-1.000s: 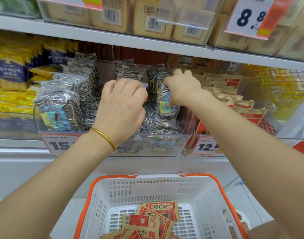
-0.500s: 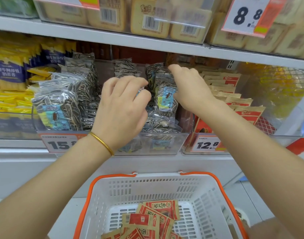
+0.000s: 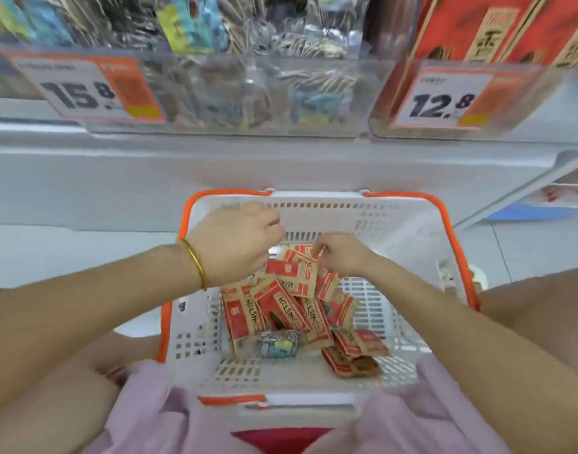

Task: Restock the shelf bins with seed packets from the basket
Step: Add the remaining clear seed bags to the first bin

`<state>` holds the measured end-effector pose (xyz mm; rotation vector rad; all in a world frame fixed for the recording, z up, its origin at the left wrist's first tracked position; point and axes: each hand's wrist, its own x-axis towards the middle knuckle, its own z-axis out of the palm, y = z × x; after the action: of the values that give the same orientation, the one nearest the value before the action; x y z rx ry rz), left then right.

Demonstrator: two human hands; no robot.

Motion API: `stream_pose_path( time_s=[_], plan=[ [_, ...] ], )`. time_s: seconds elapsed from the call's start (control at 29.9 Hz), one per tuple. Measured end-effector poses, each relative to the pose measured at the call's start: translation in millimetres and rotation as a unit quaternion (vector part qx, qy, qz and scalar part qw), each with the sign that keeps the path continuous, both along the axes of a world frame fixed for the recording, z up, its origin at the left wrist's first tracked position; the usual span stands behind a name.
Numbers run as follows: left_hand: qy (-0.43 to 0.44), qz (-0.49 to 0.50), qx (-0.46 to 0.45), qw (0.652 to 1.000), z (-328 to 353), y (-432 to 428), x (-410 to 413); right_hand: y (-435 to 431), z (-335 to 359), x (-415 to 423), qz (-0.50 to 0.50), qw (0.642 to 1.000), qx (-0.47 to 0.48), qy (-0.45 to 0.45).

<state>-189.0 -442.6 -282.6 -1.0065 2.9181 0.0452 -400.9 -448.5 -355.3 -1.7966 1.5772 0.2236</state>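
Both hands are down inside the basket [image 3: 399,217], over its far half, and the pile of red seed packets [image 3: 281,309] lies loose on the basket floor from the middle towards the near-right corner. One silver striped packet [image 3: 279,344] sits among them close to the near edge. The right hand [image 3: 345,255] has its fingers curled down onto the far edge of the top packet [image 3: 292,276] and seems to pinch it there, though blur keeps this from being certain. The left hand [image 3: 235,244], with a gold bangle [image 3: 195,263] at the wrist, hangs near the far-left corner with its fingers curled under. I cannot tell whether it holds anything. The top packet lies between the two hands, its long axis running roughly across the basket from left edge to right edge, while the packets under it point more towards the near edge. So the right hand is the nearer one and already has contact, and the left would have to come in from the packet's left end. The matching red stock stands in the right bin [image 3: 517,93] on the shelf, behind the 12.8 price tag [image 3: 441,99]. That puts it up and beyond the basket's far-right corner, which favours a lift by the right hand.
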Motion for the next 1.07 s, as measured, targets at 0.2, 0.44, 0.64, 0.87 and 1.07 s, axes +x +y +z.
stream_pose_path(
  time_s=[0.2, 0.44, 0.64, 0.87, 1.07],
  plan=[
    [-0.08, 0.014, 0.042, 0.996, -31.0, 8.9, -4.4, 55.0, -79.5, 35.3, 0.197, 0.975, 0.1, -0.025],
    [-0.137, 0.036, 0.087, 0.986, -35.0, 1.0, -11.5, 98.7, -129.6, 69.3, 0.303, 0.935, 0.071, 0.173],
    [-0.175, 0.1, 0.289, 0.936, -38.2, -1.9, -15.9, 39.2, -68.1, 45.5, 0.186, 0.961, 0.201, -0.037],
    [-0.127, 0.122, 0.382, 0.908, -17.4, -12.9, -37.3, 5.5, 34.8, -11.1, -0.012, 0.944, 0.224, -0.241],
    [0.037, 0.159, 0.374, 0.913, 33.8, -29.2, -40.6, 19.0, 90.0, -43.3, -0.195, 0.877, 0.147, -0.414]
  ],
)
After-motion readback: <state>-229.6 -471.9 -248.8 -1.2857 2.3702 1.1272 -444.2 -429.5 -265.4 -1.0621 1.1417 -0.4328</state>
